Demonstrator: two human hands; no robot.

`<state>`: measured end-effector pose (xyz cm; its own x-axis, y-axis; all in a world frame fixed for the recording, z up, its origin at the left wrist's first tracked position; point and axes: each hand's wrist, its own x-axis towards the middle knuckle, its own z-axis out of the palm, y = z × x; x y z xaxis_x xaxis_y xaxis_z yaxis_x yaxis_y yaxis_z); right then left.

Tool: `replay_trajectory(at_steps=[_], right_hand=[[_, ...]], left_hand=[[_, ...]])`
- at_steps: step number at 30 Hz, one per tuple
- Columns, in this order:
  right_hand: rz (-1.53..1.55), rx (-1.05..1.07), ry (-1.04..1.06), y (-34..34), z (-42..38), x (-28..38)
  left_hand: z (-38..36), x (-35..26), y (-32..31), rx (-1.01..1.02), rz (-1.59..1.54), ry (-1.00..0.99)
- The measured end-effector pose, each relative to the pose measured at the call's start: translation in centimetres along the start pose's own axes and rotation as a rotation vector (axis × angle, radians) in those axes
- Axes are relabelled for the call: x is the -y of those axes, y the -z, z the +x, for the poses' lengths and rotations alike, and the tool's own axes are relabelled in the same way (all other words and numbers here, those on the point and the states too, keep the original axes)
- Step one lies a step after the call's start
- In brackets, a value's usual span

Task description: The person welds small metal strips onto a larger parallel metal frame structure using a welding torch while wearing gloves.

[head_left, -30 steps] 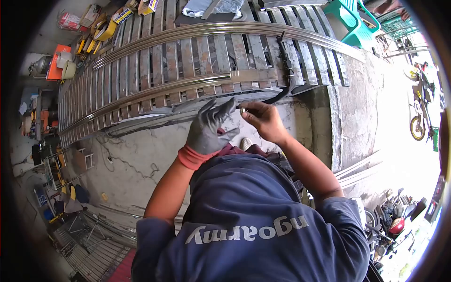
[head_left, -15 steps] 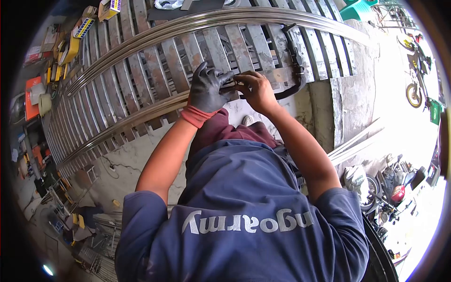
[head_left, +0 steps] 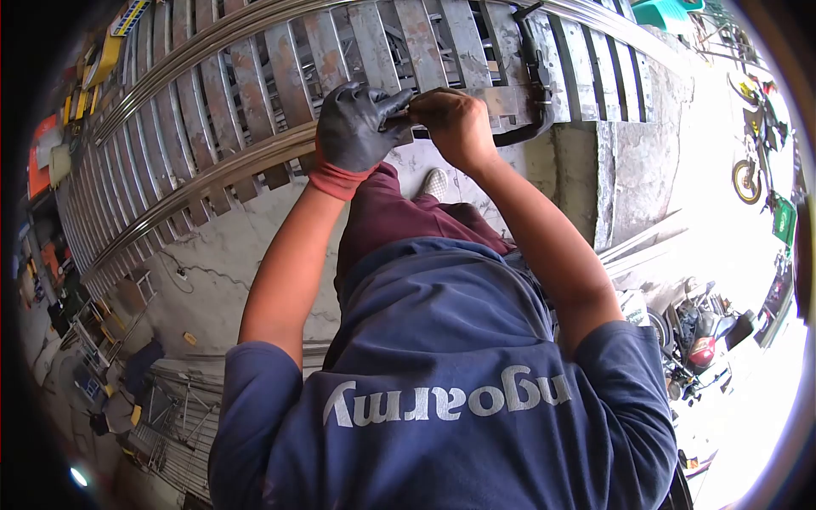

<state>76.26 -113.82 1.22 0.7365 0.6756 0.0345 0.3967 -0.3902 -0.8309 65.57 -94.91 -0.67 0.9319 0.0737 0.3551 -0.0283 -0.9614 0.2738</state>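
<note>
My left hand (head_left: 355, 127), in a black glove with a red cuff, is closed around the near end of a bundle of long thin metal rods (head_left: 246, 161). The rods run left along the near edge of a slatted metal table (head_left: 285, 72). My bare right hand (head_left: 455, 127) meets the left thumb at the rod ends, its fingers curled inward with the back of the hand up. What lies in the right fingers is hidden. A black curved hose-like piece (head_left: 537, 93) lies just right of that hand.
A second bundle of metal rods (head_left: 204, 42) crosses the table's far side. Below are the concrete floor (head_left: 212, 246) and my shoe (head_left: 435, 184). Stacked metal frames (head_left: 183, 408) stand lower left. Motorcycles (head_left: 701, 344) are on the right, beyond pale bars (head_left: 642, 242).
The view has tipped, so the table sits higher in it. My right hand has turned from an open-looking pinch to curled fingers over the rod ends. The left hand keeps its grip.
</note>
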Motion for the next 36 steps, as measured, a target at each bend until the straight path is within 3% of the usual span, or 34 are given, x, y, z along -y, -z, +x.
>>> replay_trajectory(at_steps=[4,6,7,9,10,13,16,17,23,26,29,31,33,34,36], right_hand=[[0.022,-0.005,0.072,1.9,0.6,-0.5],[-0.227,-0.29,0.267,5.2,1.8,-2.2],[-0.398,-0.432,0.239,6.9,2.4,-4.6],[-0.908,-0.41,-0.173,10.3,2.5,-6.9],[-0.945,-0.329,-0.372,11.8,2.3,-6.6],[-0.79,-0.125,-0.424,13.4,1.5,-10.2],[-0.566,-0.11,-0.395,13.1,1.3,-11.8],[-0.706,-0.161,-0.333,12.1,1.1,-12.2],[-0.723,-0.332,-0.254,10.6,-0.4,-10.8],[-0.425,-0.481,-0.392,10.5,-1.3,-9.2],[-0.352,-0.608,-0.289,11.1,-2.1,-8.5],[-0.231,-0.644,-0.449,11.6,-3.5,-7.2],[-0.148,-0.707,-0.406,12.0,-5.0,-7.3],[0.136,-0.681,-0.466,12.9,-5.3,-6.2],[0.264,-0.64,-0.473,14.0,-6.6,-5.1]], left_hand=[[0.9,-0.3,0.8,-0.061,-0.058,-0.023],[1.0,-0.5,0.9,0.008,-0.122,0.019],[1.0,-0.4,1.0,0.041,-0.149,0.037],[1.1,-0.3,1.1,0.001,-0.133,0.008],[1.1,-0.3,1.0,-0.042,-0.107,-0.018],[1.0,0.0,0.2,-0.085,-0.117,-0.042],[0.8,-0.1,0.3,-0.015,-0.151,0.014],[1.0,-0.4,0.5,0.028,-0.159,0.027],[1.0,-0.4,0.1,-0.011,-0.119,-0.019],[0.8,-0.3,0.0,-0.04,-0.06,-0.084],[0.6,-0.4,0.1,-0.009,-0.051,-0.063],[0.2,-0.3,-0.2,-0.02,-0.083,-0.046],[0.3,-0.4,-0.3,-0.047,-0.075,-0.035],[0.3,-0.7,-0.1,-0.067,-0.051,-0.032],[0.4,-1.2,0.2,-0.104,-0.034,-0.028]])
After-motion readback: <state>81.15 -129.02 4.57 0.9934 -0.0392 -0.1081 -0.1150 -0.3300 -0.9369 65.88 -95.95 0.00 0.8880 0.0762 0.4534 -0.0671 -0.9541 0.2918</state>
